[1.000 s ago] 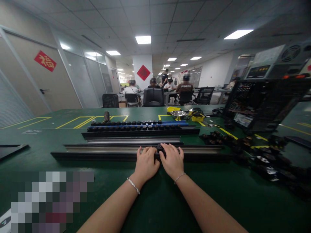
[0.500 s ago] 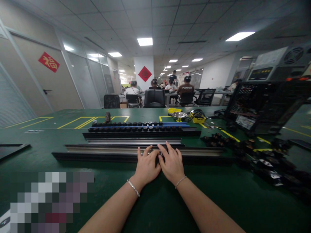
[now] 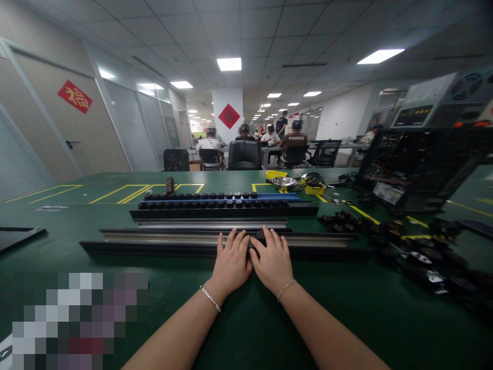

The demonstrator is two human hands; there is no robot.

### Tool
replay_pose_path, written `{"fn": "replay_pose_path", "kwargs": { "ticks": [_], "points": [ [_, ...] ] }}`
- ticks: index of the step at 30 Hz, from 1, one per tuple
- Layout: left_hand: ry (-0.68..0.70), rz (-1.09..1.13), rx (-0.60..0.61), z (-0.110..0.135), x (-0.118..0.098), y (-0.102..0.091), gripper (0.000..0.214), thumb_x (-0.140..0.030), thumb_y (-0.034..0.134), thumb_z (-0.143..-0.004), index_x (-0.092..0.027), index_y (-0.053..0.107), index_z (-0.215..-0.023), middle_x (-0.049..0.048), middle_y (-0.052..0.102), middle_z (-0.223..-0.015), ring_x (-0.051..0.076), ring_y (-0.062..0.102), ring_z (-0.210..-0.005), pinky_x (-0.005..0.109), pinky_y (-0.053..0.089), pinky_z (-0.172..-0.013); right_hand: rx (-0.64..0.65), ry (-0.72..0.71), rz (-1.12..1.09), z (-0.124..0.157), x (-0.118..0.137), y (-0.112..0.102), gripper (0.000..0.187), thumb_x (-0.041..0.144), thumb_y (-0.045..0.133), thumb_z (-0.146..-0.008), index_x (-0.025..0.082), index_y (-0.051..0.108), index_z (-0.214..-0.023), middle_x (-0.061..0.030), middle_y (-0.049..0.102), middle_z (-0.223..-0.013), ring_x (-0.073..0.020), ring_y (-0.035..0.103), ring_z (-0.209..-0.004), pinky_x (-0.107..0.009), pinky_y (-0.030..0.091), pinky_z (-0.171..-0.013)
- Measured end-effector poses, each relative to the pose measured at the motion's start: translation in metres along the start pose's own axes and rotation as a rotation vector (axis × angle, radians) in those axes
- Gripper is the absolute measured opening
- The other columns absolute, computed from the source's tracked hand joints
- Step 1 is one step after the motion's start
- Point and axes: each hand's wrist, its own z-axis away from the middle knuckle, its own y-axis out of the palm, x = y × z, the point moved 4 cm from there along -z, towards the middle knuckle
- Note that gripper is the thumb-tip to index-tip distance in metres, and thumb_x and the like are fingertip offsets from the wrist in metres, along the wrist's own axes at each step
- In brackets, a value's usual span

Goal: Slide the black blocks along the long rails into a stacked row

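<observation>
My left hand (image 3: 231, 262) lies over the near edge of a long black metal rail (image 3: 154, 248), its fingers stretched out across the channel. Beside it, my right hand (image 3: 272, 259) rests on the same rail, fingers also extended, its thumb close to the left hand's. A small black part (image 3: 260, 234) shows in the channel at the right fingertips; most of it is hidden, and I cannot tell how firmly it is touched. Just behind lies a shorter metal rail (image 3: 208, 224).
Farther back, a rail (image 3: 192, 211) stands before rows of black rollers (image 3: 185, 204) with a blue strip (image 3: 275, 197). Black parts (image 3: 419, 259) are piled at right, near an open computer case (image 3: 404, 164). A metal bowl (image 3: 284, 182) sits behind. People sit beyond the table.
My left fingers have straightened from a more bent pose at the middle of the rail. The small black part now shows by the right fingertips. Both hands stay in nearly the same place.
</observation>
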Motion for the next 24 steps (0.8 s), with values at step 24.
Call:
{"fn": "replay_pose_path", "kwargs": {
  "ticks": [24],
  "points": [
    [0.004, -0.012, 0.042, 0.000, -0.001, -0.004, 0.056, -0.025, 0.053, -0.076, -0.023, 0.048, -0.132, 0.0090, 0.047, -0.142, 0.030, 0.037, -0.132, 0.057, 0.019, -0.111, -0.040, 0.080, 0.031, -0.001, -0.013, -0.011, 0.031, 0.037, 0.046, -0.086, 0.024, 0.070, -0.101, -0.0136, 0.050, -0.134, -0.0277, 0.042, -0.125, -0.053, 0.024, -0.105]
  ]
}}
